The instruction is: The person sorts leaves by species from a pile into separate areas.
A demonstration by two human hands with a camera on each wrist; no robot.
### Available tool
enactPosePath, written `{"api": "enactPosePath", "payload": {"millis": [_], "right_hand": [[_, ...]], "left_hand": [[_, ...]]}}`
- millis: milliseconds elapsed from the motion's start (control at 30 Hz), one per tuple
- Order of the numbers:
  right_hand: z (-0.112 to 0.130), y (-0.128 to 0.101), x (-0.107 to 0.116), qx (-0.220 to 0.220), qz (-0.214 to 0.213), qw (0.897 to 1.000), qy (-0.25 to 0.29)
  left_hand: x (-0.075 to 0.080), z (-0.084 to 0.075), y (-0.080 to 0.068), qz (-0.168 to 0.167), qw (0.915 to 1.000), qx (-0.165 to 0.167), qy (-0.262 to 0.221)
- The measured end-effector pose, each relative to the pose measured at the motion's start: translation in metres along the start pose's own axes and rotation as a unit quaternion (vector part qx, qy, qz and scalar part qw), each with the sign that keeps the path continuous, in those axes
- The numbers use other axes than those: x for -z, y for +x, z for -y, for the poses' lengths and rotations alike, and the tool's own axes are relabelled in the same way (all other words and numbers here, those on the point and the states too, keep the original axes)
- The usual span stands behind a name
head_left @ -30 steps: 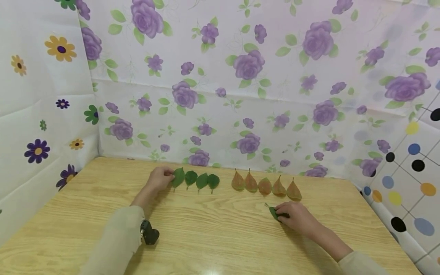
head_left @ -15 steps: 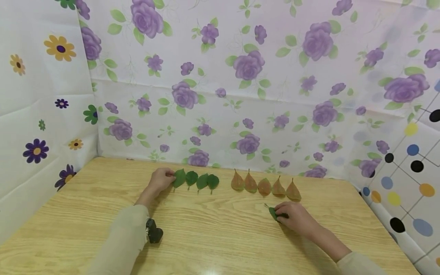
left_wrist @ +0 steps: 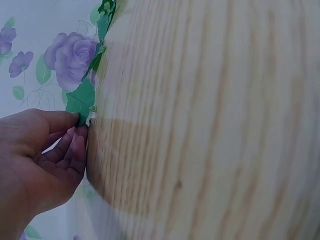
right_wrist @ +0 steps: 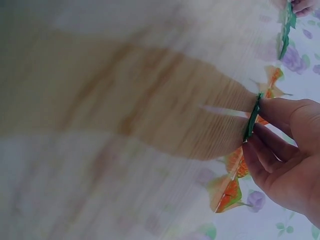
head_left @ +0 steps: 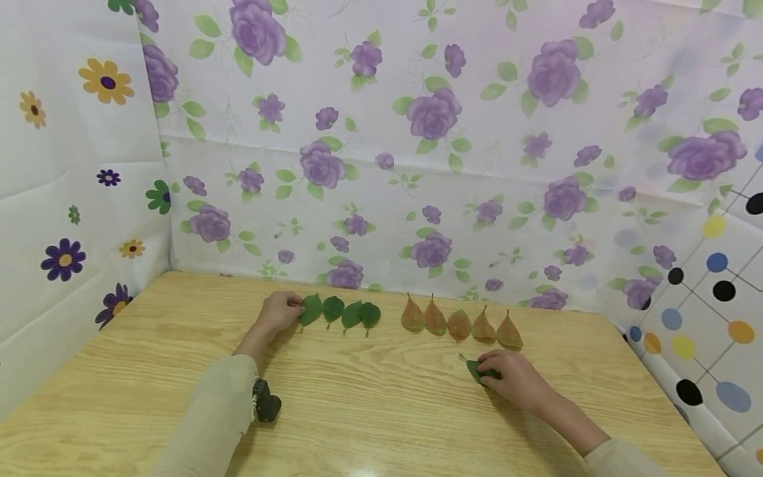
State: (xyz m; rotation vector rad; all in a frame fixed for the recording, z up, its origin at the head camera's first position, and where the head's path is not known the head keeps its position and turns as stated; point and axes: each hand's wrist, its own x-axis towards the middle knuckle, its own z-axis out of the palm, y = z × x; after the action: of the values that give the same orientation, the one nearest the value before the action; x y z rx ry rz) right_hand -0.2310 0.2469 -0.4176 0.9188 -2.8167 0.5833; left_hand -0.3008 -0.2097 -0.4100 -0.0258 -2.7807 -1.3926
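Observation:
My left hand [head_left: 292, 307] pinches the edge of the leftmost green leaf [head_left: 310, 309] in a row of several green leaves [head_left: 352, 313] at the back of the wooden table [head_left: 369, 411]. In the left wrist view, thumb and curled fingers [left_wrist: 75, 145] meet at that leaf [left_wrist: 80, 102]. Right of it lies a row of several reddish-brown leaves [head_left: 459, 324]. In front of that row my right hand [head_left: 485, 371] holds a single green leaf [head_left: 474, 368] against the tabletop. The right wrist view shows this leaf [right_wrist: 251, 120] edge-on between the fingertips [right_wrist: 265, 107], with the orange leaves [right_wrist: 227, 192] behind.
Floral sheets [head_left: 429, 165] wall the table at the back and left, and a dotted sheet [head_left: 709, 311] stands on the right. A black wrist camera [head_left: 265, 403] sits on my left sleeve. Bare wood lies in front of both leaf rows.

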Motion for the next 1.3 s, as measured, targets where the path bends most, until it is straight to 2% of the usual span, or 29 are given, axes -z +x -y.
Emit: {"api": "enactPosePath", "payload": {"millis": [367, 467, 600, 900, 1067, 1300], "right_hand": [[0.000, 0.005, 0.003, -0.031, 0.009, 0.999, 0.022], [-0.001, 0.005, 0.004, -0.047, 0.011, 0.998, 0.050], [-0.002, 0.007, 0.007, -0.072, 0.028, 0.993, 0.093], [-0.011, 0.013, 0.012, -0.087, 0.073, 0.989, 0.095], [-0.008, 0.014, 0.011, -0.105, 0.066, 0.986, 0.108], [-0.005, 0.012, 0.010, -0.101, 0.057, 0.986, 0.120]], "left_hand": [[-0.001, 0.002, -0.001, -0.006, 0.9999, -0.001, 0.008], [-0.001, 0.004, -0.001, -0.008, 0.9999, 0.000, 0.007], [-0.002, 0.006, 0.000, -0.010, 0.9999, 0.001, 0.007], [-0.004, 0.008, 0.001, -0.014, 0.9999, -0.004, 0.008], [-0.005, 0.009, 0.002, -0.013, 0.9999, -0.006, 0.006], [-0.004, 0.010, 0.001, -0.015, 0.9998, -0.009, 0.010]]}}
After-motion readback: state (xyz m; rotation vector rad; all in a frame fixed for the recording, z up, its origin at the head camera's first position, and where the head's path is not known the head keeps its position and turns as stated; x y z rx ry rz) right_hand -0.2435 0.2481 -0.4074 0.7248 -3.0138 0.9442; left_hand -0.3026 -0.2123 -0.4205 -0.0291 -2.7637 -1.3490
